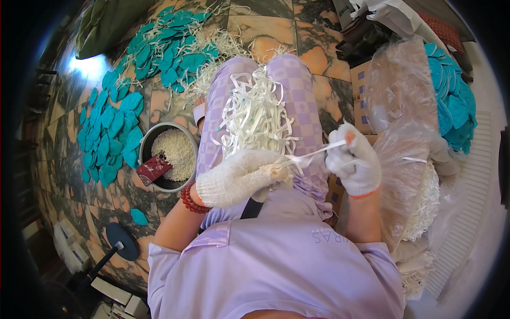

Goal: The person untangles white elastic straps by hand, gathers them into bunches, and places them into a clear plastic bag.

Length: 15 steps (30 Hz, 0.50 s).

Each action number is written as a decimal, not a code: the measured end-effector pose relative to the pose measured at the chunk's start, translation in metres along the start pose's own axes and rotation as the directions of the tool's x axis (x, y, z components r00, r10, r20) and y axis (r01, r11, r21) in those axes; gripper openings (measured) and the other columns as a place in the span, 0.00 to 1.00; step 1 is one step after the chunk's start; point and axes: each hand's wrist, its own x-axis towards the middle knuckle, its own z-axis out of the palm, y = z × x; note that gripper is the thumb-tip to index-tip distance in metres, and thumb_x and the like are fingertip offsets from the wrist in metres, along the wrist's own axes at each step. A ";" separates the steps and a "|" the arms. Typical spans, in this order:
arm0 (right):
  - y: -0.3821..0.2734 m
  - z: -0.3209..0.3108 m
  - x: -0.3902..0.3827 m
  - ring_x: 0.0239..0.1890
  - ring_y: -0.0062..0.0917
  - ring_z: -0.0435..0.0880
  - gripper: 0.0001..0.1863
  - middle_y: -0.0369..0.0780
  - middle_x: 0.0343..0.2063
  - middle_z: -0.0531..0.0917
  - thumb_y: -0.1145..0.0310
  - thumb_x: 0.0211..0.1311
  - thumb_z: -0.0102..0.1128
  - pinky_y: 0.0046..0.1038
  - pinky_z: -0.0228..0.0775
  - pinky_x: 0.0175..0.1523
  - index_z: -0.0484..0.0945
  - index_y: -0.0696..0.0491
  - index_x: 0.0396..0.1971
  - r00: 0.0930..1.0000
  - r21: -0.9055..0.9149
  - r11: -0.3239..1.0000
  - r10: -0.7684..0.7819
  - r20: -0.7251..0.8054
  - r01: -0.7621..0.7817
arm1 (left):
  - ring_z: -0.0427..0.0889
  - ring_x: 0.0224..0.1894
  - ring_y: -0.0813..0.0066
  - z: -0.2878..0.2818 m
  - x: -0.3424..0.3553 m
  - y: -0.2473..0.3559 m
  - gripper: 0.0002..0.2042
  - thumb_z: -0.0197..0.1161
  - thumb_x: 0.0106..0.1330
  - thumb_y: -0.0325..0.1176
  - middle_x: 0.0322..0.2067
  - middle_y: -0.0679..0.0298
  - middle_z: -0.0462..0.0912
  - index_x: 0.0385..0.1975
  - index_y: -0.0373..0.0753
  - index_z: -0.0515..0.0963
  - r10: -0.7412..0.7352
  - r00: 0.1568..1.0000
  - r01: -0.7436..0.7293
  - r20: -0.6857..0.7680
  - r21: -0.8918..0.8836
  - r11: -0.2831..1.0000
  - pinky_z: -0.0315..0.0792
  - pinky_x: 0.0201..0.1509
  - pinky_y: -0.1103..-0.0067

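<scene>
In white knit gloves, both hands work over my lap. My left hand (244, 178) is closed on a white strap (313, 155) beside a pile of white straps (257, 111) with small teal tips, heaped on my lilac checked trousers. Out to the right, my right hand (350, 159) is raised with its fingers curled on the same strap, which stretches between the two hands; a bare fingertip shows at the glove. A bracelet of red beads (194, 199) circles my left wrist.
Teal cut pieces (109, 135) lie heaped on the marble floor, with tangled straps beyond. A metal pot (172, 146) of white pellets holds a red packet. At right are clear plastic bags (396, 95), cardboard, and more teal pieces (449, 95). A stand's round base (122, 242) sits lower left.
</scene>
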 end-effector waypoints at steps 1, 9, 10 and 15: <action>0.001 -0.005 -0.001 0.12 0.10 0.57 0.08 0.31 0.19 0.68 0.68 0.66 0.57 0.17 0.49 0.17 0.72 0.55 0.29 0.966 -0.235 0.972 -0.080 -0.246 0.021 | 0.73 0.24 0.84 -0.001 0.000 -0.008 0.17 0.49 0.75 0.43 0.26 0.69 0.75 0.37 0.35 0.78 -0.055 0.998 0.055 -0.001 -0.047 0.997 0.69 0.30 0.86; 0.001 -0.002 -0.004 0.22 0.11 0.70 0.23 0.38 0.40 0.81 0.83 0.54 0.53 0.18 0.69 0.29 0.75 0.57 0.53 0.766 -0.965 0.263 -0.620 -0.171 -0.002 | 0.71 0.22 0.86 0.000 0.002 -0.025 0.16 0.51 0.74 0.41 0.26 0.70 0.77 0.43 0.36 0.81 -0.227 0.972 0.207 -0.055 -0.243 0.948 0.67 0.27 0.86; 0.001 0.020 -0.003 0.24 0.12 0.74 0.31 0.41 0.47 0.80 0.86 0.49 0.53 0.18 0.75 0.35 0.72 0.55 0.58 0.863 -0.923 0.385 -0.464 -0.200 -0.007 | 0.72 0.22 0.85 0.003 0.003 -0.026 0.15 0.51 0.74 0.40 0.26 0.70 0.77 0.44 0.35 0.80 -0.211 0.976 0.193 -0.055 -0.234 0.953 0.68 0.27 0.86; 0.027 0.057 0.015 0.57 0.36 0.78 0.35 0.47 0.51 0.79 0.65 0.51 0.72 0.32 0.71 0.58 0.70 0.50 0.61 0.992 -0.998 -0.056 0.125 -0.020 -0.013 | 0.79 0.27 0.64 0.008 0.011 -0.008 0.13 0.51 0.74 0.38 0.25 0.60 0.78 0.37 0.38 0.79 -0.152 0.988 0.156 -0.033 0.240 0.958 0.73 0.34 0.70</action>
